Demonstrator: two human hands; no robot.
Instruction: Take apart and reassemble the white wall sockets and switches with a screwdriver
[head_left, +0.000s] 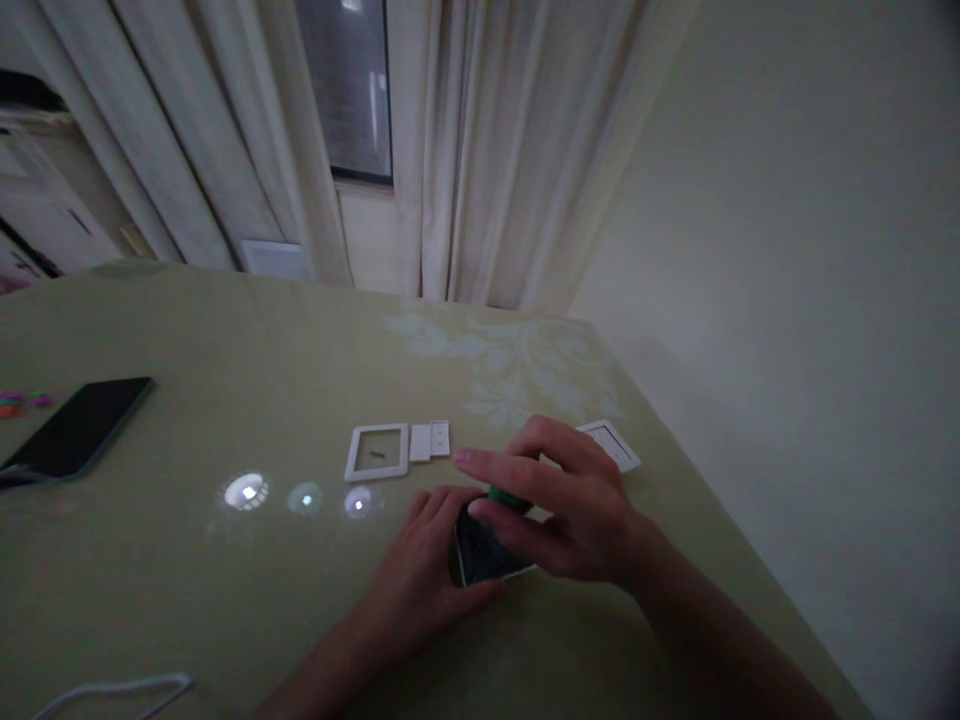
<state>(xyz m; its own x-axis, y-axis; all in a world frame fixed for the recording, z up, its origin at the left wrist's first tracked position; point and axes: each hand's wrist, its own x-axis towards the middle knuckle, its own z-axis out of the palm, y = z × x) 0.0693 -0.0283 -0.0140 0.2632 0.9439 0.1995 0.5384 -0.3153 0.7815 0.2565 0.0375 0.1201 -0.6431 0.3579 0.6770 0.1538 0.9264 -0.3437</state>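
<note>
My left hand (435, 565) grips the left side of a dark square piece with a thin pale rim (480, 552), thumb along its near edge and fingers at its far edge. My right hand (574, 500) is over the right part of that piece, with thumb and fingers closed around a small green object (508, 497). Most of the green object is hidden by the fingers, so its kind is unclear. Just beyond my hands lies a white square frame (351, 455) with a small dark screw-like bit (376, 455) inside its opening. Two small white rectangular pieces (429, 441) lie beside the frame.
A white square plate (613, 445) lies partly behind my right hand. On the left are a black phone (79, 430) and small colourful items (22, 402). A white cable (120, 688) is at the near left. Curtains (495, 150) hang beyond the table; a wall (810, 300) borders its right side.
</note>
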